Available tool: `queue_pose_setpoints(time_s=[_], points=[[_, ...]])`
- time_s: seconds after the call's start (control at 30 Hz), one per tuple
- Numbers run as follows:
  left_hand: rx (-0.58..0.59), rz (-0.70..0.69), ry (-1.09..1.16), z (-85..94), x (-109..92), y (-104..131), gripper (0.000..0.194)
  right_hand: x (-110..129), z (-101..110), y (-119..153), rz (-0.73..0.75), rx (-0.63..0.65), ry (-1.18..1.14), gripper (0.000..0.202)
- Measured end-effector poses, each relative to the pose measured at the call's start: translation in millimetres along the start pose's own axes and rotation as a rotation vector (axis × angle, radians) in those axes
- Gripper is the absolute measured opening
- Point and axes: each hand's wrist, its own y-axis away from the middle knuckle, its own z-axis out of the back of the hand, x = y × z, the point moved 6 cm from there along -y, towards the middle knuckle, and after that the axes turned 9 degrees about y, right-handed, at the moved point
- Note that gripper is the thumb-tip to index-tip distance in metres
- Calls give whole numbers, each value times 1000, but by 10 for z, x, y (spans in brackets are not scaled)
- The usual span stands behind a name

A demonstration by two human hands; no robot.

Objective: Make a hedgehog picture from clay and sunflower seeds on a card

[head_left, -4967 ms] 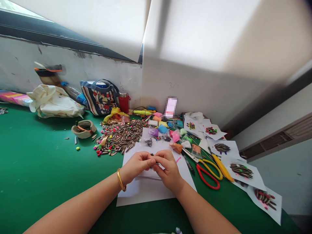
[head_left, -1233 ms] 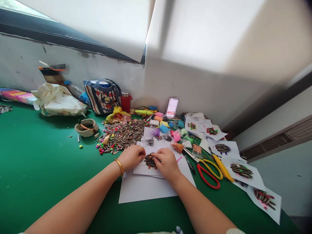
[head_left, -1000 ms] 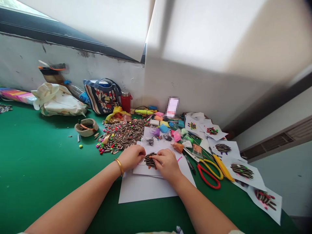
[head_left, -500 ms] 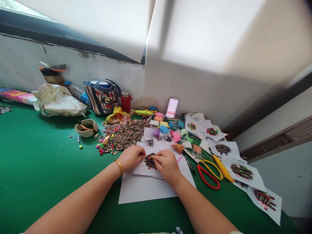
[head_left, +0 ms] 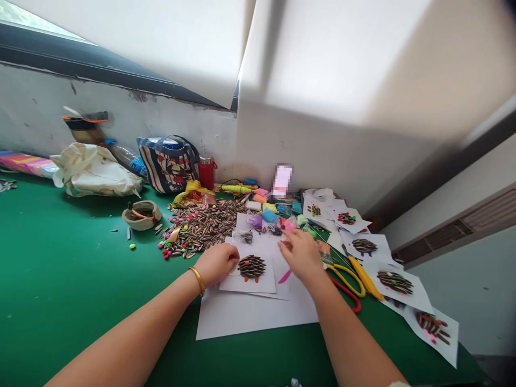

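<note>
A small white card with a hedgehog shape (head_left: 251, 267) made of striped sunflower seeds on orange clay lies on larger white paper sheets (head_left: 250, 317). My left hand (head_left: 218, 263), with a gold bangle on the wrist, rests curled on the card's left edge. My right hand (head_left: 300, 251) hovers to the right of the card with fingers apart, over small bags of coloured clay (head_left: 278, 219). It holds nothing that I can see. A pile of striped sunflower seeds (head_left: 201, 227) with coloured clay balls lies behind my left hand.
Red and yellow scissors (head_left: 349, 279) and several finished seed cards (head_left: 397, 282) lie to the right. A small bowl (head_left: 141, 214), a striped bag (head_left: 168, 163), a red cup (head_left: 206, 172) and a cloth bag (head_left: 94, 172) stand by the wall on the green table (head_left: 72, 269).
My right hand has lifted off the seed hedgehog and moved right and away, toward the clay bags. The hedgehog card is now uncovered. My left hand stays on the card's edge.
</note>
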Motion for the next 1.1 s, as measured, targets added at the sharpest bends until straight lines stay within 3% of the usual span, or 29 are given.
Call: queue_pose_setpoints(time_s=[0.13,0.23,0.3,0.43,0.53,0.7,0.77,0.87,1.1], points=[[-21,23,-1,14,0,16,19,-441,-113,-318,-200,196,230,33],[-51,32,-4,23,-1,20,20,-556,-259,-503,-250,313,288,39],[-86,33,4,44,-5,19,20,-541,-308,-604,-240,317,286,34],[-206,4,60,139,-45,30,20,-348,-216,-676,-188,224,250,23],[-282,-54,233,184,-122,65,23,49,11,-529,-2,44,62,24],[-168,-59,757,20,-271,121,28,715,166,42,285,48,-197,22],[-158,-49,838,-27,-314,136,28,783,156,203,288,18,-237,21],[-160,-45,866,-44,-354,140,27,735,105,311,266,-36,-336,40],[-64,-45,1047,-44,-403,121,29,710,47,338,242,92,-726,35]])
